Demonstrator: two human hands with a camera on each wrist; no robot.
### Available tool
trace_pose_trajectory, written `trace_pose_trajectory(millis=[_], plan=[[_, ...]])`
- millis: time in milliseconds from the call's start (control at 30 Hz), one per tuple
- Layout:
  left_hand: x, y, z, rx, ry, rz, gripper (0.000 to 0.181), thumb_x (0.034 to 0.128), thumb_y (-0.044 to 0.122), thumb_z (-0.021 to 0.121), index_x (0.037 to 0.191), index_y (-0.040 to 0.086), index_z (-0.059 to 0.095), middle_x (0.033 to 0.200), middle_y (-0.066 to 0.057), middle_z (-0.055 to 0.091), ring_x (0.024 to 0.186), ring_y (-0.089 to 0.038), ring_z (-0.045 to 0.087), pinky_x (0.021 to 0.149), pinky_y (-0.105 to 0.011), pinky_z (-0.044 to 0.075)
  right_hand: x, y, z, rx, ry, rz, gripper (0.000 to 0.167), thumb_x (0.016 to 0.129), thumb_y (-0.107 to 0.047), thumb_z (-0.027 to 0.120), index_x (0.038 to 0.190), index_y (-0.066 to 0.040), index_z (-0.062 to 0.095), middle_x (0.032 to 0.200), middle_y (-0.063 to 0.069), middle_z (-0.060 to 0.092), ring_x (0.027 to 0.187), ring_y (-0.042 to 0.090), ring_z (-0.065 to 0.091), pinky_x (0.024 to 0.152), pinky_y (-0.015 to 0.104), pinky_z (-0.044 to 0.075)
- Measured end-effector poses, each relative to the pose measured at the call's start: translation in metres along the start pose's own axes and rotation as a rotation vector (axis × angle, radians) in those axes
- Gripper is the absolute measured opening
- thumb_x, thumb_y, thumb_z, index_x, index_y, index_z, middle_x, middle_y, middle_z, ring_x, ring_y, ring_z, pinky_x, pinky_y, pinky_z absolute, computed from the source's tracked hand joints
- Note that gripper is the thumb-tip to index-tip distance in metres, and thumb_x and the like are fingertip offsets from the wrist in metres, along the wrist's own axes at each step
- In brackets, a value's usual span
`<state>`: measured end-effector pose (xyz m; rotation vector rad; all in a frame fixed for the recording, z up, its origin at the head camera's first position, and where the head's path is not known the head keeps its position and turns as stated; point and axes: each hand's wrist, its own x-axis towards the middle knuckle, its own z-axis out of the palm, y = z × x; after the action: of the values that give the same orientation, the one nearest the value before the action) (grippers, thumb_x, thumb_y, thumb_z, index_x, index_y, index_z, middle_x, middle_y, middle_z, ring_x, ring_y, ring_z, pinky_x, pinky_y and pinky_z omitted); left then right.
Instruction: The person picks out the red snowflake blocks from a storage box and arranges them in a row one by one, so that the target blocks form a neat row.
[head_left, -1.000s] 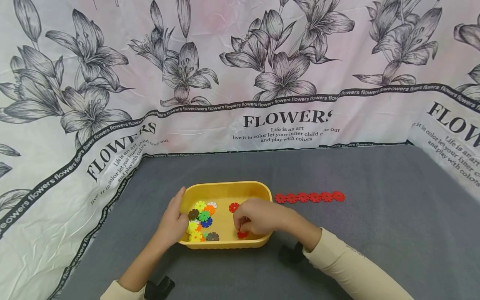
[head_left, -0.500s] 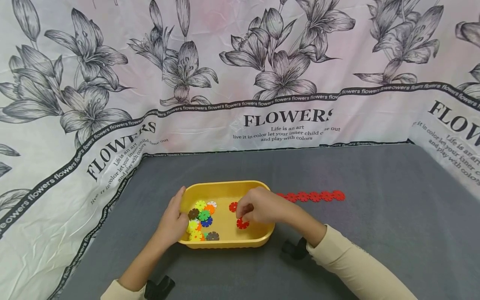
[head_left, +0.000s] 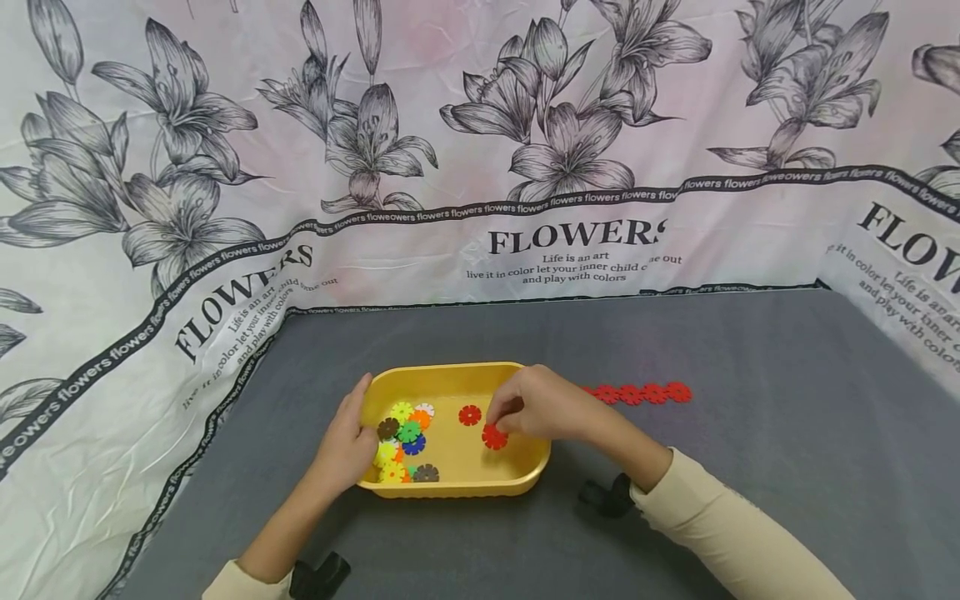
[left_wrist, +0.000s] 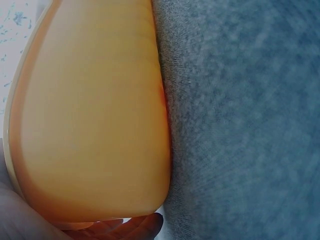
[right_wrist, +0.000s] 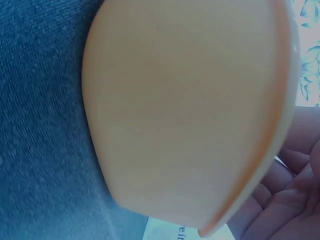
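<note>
My left hand (head_left: 348,446) grips the left end of the yellow plastic basin (head_left: 442,489), its thumb over the rim. In the left wrist view, its fingers (left_wrist: 142,227) lie against the basin's end wall. My right hand (head_left: 536,404) reaches over the basin's right rim and pinches a red snowflake disc (head_left: 495,437) between thumb and finger. Another red snowflake disc (head_left: 469,415) lies on the basin floor just left of it. In the right wrist view, the basin's outer wall (right_wrist: 180,110) hides the disc.
Mixed snowflake discs, among them a green disc (head_left: 408,431) and a grey-brown disc (head_left: 426,473), crowd the basin's left side. On the grey cloth (head_left: 750,467), a row of red discs (head_left: 641,394) lies right of the basin, partly behind my right hand. A flower-printed curtain (head_left: 480,167) stands behind.
My right hand has moved right and a little up inside the basin, bringing the pinched red disc along. It now covers more of the red row. My left hand has stayed put.
</note>
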<state>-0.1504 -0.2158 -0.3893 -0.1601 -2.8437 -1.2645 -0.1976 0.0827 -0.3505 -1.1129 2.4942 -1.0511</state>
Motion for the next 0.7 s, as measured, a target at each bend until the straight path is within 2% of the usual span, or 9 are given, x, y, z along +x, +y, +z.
trace_pose_trajectory(millis=[233,500,700], plan=[[0.000,-0.001,0.000,-0.001,-0.002,-0.007,0.072,0.0897,-0.008,0.036,0.159,-0.002,0.014,0.157,-0.029,0.023,0.136,-0.043,0.034,0.110,-0.061,0.027,-0.004,-0.001,-0.006,-0.006,0.051,0.016,0.011,0.084,0.000,0.077,0.085,-0.010,0.080,0.076,-0.010,0.068,0.070,0.007,0.059,0.067,0.023,0.054],[0.000,-0.001,0.000,0.003,0.001,-0.014,0.074,0.0887,-0.007,0.037,0.159,-0.001,0.014,0.157,-0.028,0.023,0.135,-0.043,0.035,0.110,-0.061,0.027,-0.014,0.002,-0.016,0.044,0.097,0.063,0.010,0.085,-0.002,0.077,0.089,-0.010,0.080,0.082,-0.007,0.071,0.072,0.011,0.060,0.066,0.027,0.055],[0.001,-0.002,0.001,0.005,0.005,-0.017,0.074,0.0877,-0.007,0.037,0.159,-0.002,0.015,0.157,-0.028,0.024,0.137,-0.044,0.034,0.112,-0.061,0.024,-0.022,0.006,-0.025,0.100,0.128,0.103,0.007,0.086,-0.003,0.075,0.090,-0.007,0.080,0.081,-0.005,0.072,0.073,0.014,0.063,0.067,0.029,0.056]])
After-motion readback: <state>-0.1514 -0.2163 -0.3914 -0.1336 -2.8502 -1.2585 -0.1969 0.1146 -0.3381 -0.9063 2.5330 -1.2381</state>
